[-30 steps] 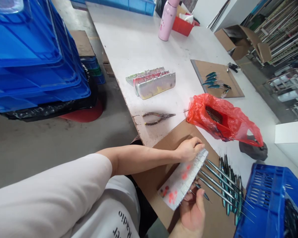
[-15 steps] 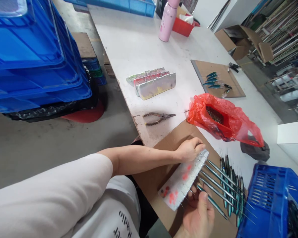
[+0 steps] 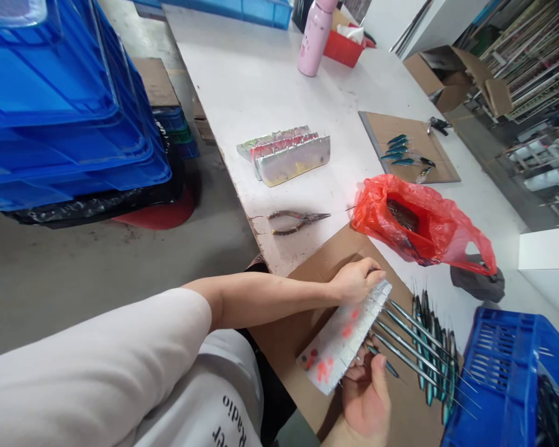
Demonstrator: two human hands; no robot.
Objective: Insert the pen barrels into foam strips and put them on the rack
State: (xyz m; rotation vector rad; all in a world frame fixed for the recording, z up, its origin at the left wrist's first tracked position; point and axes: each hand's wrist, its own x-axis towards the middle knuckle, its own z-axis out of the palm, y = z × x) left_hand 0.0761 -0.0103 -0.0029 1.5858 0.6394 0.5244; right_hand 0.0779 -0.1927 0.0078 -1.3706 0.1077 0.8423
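My left hand (image 3: pixel 359 280) is closed on the upper end of a foil-covered strip (image 3: pixel 333 347) with pink-red blotches. Several slender silver-teal fishing lures (image 3: pixel 412 347) stick out from its far edge, thin wires at their tips. At the strip's lower end is my right hand (image 3: pixel 366 397), fingers curled partly out of sight behind it, thumb raised. A teal lure (image 3: pixel 386 364) runs from these fingers, partly hidden and pointing away from the strip. More dark teal lures (image 3: pixel 431 341) lie in a row on the brown cardboard (image 3: pixel 298 366) beneath.
Pliers (image 3: pixel 298 222) and several foil-covered strips (image 3: pixel 293 161) rest on the white table (image 3: pixel 242 81). A red plastic bag (image 3: pixel 419 217) and a blue crate (image 3: pixel 498 372) stand to the right. Farther back are a board with lures (image 3: pixel 410 149) and a pink bottle (image 3: pixel 315 40). Blue crates (image 3: pixel 65 105) are stacked left.
My right hand has shifted slightly left, closer to the strip. The lure at its fingers now shows much shorter. My left hand and the strip have stayed in place.
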